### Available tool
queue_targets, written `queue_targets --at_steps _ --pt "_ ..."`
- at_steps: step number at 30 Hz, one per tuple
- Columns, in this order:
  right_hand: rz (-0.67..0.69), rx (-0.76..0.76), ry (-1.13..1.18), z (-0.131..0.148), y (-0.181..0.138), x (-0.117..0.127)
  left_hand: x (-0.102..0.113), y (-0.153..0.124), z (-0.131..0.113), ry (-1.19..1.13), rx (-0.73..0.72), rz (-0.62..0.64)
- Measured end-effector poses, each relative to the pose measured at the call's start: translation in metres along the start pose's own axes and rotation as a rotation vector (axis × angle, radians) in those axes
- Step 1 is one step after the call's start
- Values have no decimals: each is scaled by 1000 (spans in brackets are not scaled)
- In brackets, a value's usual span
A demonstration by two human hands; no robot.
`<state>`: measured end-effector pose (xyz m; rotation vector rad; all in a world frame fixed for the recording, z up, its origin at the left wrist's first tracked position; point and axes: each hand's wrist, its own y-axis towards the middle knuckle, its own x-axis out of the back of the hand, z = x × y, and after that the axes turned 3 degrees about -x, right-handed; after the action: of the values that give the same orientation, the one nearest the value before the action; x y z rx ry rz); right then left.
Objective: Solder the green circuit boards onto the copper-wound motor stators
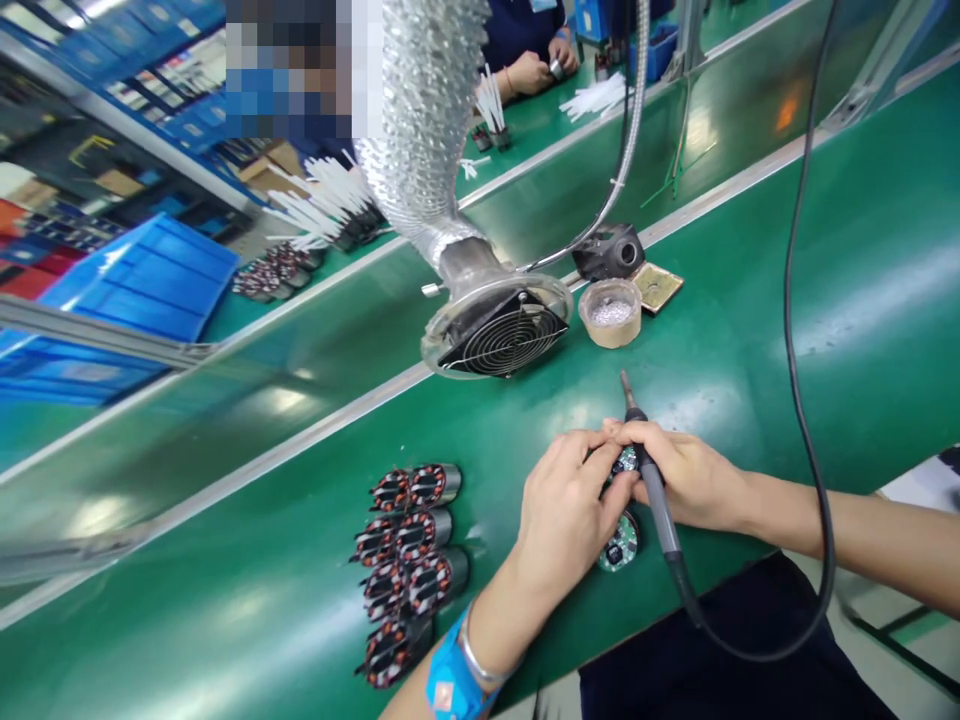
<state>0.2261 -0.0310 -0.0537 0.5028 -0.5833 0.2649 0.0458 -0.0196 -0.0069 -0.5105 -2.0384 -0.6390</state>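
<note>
My right hand (pixel 686 475) is closed around a soldering iron (pixel 658 500), its tip pointing away from me above the green table. The fingers of my left hand (pixel 566 495) pinch a small round green circuit board (pixel 625 460), and my right fingertips touch it too. Fingers hide part of that board. Just below it, close to the table's front edge, lies a second round board (pixel 619 545) with a dark component on it. A blue band with a metal strip circles my left wrist.
Several motor stators (pixel 420 540) with copper windings stand in rows at left. A fume extractor (pixel 499 330) hangs over the table. Behind it are a round tub (pixel 611 312), a sponge tray (pixel 660 287) and an iron holder (pixel 609 250). A black cable (pixel 799 400) loops at right. Co-workers sit beyond the partition.
</note>
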Motion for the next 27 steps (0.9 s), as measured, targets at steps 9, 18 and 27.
queue_targets --at_steps 9,18,27 --pt "-42 -84 -80 -1 -4 -2 4 -6 27 -774 465 34" --pt "-7 -81 -128 -1 -3 0 -9 3 30 -1146 800 146" --pt "14 -65 -110 0 -2 1 -5 -20 17 -432 272 -130"
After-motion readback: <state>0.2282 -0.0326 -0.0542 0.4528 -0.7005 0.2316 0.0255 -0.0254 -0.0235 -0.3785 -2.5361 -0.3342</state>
